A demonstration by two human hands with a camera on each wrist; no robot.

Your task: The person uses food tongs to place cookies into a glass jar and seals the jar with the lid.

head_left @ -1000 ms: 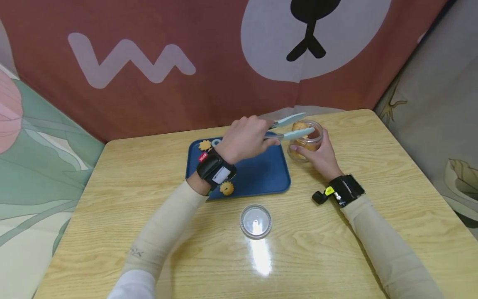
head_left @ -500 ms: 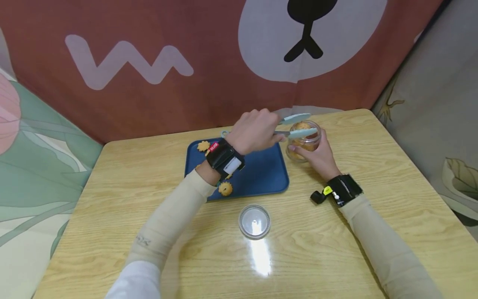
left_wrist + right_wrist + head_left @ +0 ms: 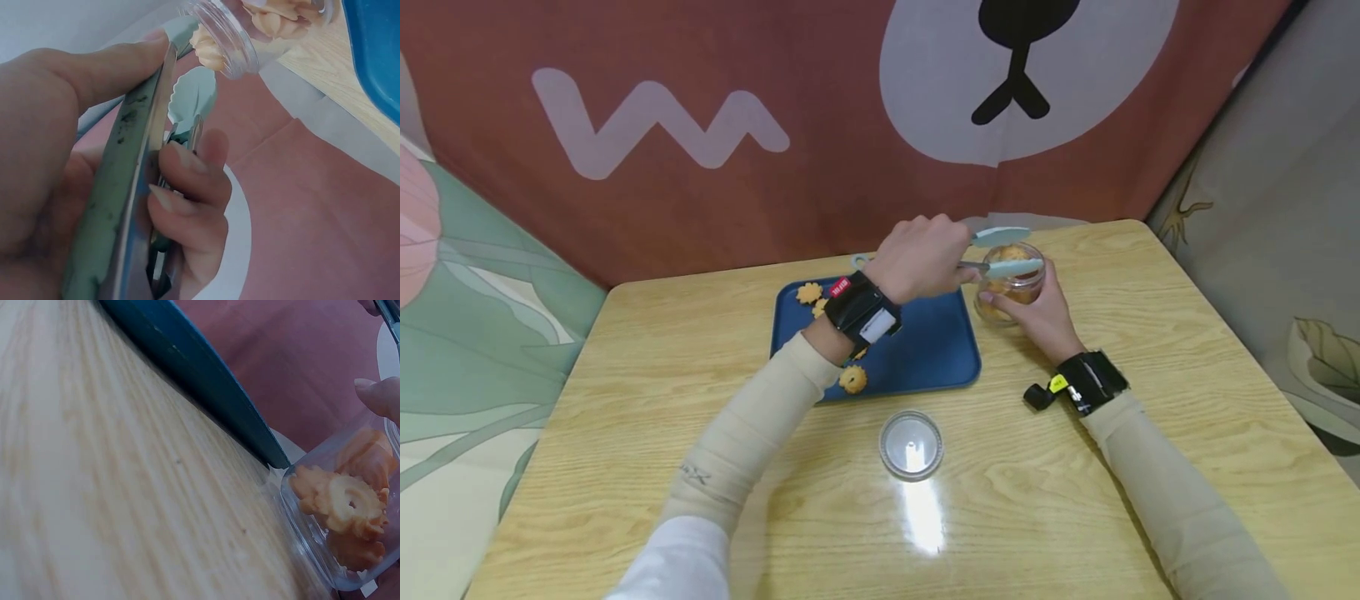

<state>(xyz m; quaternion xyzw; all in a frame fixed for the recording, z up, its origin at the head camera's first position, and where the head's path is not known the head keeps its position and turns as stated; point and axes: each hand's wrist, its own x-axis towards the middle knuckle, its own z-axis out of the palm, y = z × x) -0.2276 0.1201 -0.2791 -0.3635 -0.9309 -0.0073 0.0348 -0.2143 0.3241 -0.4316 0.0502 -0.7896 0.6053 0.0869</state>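
Observation:
My left hand (image 3: 925, 258) grips a pair of tongs (image 3: 119, 187) with pale blue scalloped tips. Those tips stand apart on either side of the mouth of a clear jar (image 3: 1017, 292), with a cookie (image 3: 207, 49) at the opening between them. Several more golden cookies (image 3: 353, 503) are piled inside the jar. My right hand (image 3: 1051, 318) holds the jar round its side, thumb at the front, and the jar stands on the table right of a blue tray (image 3: 932, 346). The left wrist and forearm hide part of the tray.
Several flower-shaped cookies (image 3: 853, 379) lie along the tray's left side. A round clear lid (image 3: 912, 446) lies on the wooden table (image 3: 1000, 517) in front of the tray. A red patterned cloth (image 3: 820, 192) hangs behind the table's back edge.
My left hand has moved right and slightly away from me, bringing the tong tips farther over the jar's mouth. The right hand and the jar stay in place.

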